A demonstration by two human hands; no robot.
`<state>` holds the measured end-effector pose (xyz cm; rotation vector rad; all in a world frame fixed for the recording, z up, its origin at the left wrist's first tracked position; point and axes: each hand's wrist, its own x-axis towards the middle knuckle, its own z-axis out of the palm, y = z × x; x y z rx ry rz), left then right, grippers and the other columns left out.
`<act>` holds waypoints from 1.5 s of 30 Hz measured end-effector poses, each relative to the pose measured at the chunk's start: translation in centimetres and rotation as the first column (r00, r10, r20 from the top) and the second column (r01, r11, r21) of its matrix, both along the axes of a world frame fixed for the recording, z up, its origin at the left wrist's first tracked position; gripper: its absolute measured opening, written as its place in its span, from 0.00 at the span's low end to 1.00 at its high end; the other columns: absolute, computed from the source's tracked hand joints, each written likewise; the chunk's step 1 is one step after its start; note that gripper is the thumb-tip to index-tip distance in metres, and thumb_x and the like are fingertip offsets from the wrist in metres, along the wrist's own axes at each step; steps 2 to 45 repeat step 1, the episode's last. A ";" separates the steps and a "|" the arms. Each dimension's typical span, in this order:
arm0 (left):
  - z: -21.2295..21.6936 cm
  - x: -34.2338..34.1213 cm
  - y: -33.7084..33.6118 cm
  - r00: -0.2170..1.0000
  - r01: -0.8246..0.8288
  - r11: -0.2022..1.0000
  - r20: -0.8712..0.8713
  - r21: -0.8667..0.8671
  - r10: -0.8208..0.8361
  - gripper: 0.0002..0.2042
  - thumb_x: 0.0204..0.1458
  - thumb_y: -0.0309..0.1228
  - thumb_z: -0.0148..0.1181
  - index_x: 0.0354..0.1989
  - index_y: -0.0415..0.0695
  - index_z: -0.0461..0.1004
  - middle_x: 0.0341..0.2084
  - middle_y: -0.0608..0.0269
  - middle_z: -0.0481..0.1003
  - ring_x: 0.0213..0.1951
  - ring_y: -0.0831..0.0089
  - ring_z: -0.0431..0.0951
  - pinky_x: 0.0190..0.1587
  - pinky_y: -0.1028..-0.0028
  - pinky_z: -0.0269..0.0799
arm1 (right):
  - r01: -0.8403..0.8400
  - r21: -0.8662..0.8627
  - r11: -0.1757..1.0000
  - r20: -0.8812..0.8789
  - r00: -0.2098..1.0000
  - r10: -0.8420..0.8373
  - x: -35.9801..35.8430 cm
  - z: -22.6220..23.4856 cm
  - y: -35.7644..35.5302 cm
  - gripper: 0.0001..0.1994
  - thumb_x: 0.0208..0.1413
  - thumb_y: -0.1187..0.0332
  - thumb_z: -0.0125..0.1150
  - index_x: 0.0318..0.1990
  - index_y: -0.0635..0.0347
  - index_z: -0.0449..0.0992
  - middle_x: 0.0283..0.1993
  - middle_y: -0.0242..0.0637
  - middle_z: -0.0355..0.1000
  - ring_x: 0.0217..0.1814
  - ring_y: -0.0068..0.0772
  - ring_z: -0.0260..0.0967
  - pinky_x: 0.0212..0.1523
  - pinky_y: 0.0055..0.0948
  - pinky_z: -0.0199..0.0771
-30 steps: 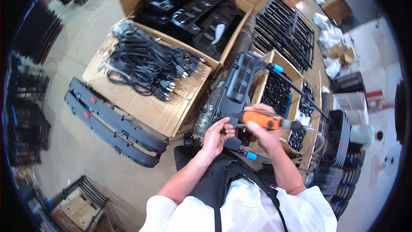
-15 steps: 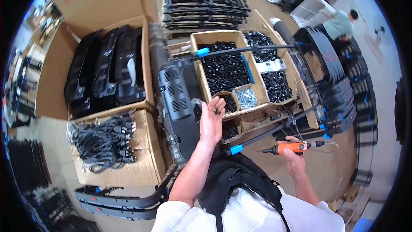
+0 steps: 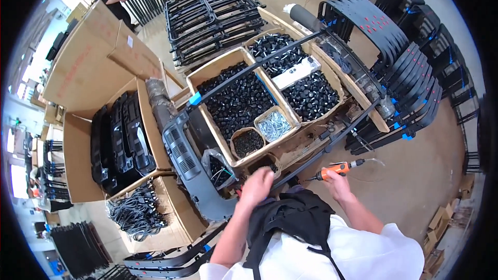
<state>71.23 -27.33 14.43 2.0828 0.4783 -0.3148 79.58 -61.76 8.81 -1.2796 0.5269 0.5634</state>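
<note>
Looking down, we see the bench hemmed in by open boxes: a box of black caps [image 3: 236,105] sits straight ahead, a second box of caps [image 3: 306,91] lies to its right, and two small tubs, one of dark bits [image 3: 248,142] and one of silver screws [image 3: 275,125], sit at the near edge. A grey panel [image 3: 189,163] lies to the left of the boxes, and a long black bar [image 3: 332,142] runs from near our left hand up to the right. Bare floor [image 3: 415,176] opens on the right, bounded by stacked black frames [image 3: 410,88].

Our right hand [image 3: 336,182] is closed around an orange driver [image 3: 334,170], whose tip points left toward the bar, low and apart from the boxes. Our left hand [image 3: 256,186] hovers blurred just below the dark tub, beside the bar's near end; we cannot tell whether its fingers are closed or holding anything.
</note>
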 end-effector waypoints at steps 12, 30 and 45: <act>0.3 1.0 -0.5 1.000 0.006 1.000 -0.003 0.017 -0.006 0.26 0.68 0.50 0.54 0.63 0.43 0.76 0.59 0.39 0.78 0.63 0.52 0.78 0.67 0.57 0.70 | 0.078 0.119 0.990 -0.097 0.993 -0.066 1.1 -3.2 -0.6 0.31 0.59 0.66 0.71 0.68 0.52 0.64 0.62 0.44 0.76 0.64 0.43 0.75 0.66 0.54 0.73; 0.3 1.0 -0.5 1.000 0.006 1.000 -0.003 0.017 -0.006 0.26 0.68 0.50 0.54 0.63 0.43 0.76 0.59 0.39 0.78 0.63 0.52 0.78 0.67 0.57 0.70 | 0.078 0.119 0.990 -0.097 0.993 -0.066 1.1 -3.2 -0.6 0.31 0.59 0.66 0.71 0.68 0.52 0.64 0.62 0.44 0.76 0.64 0.43 0.75 0.66 0.54 0.73; 0.3 1.0 -0.5 1.000 0.006 1.000 -0.003 0.017 -0.006 0.26 0.68 0.50 0.54 0.63 0.43 0.76 0.59 0.39 0.78 0.63 0.52 0.78 0.67 0.57 0.70 | 0.078 0.119 0.990 -0.097 0.993 -0.066 1.1 -3.2 -0.6 0.31 0.59 0.66 0.71 0.68 0.52 0.64 0.62 0.44 0.76 0.64 0.43 0.75 0.66 0.54 0.73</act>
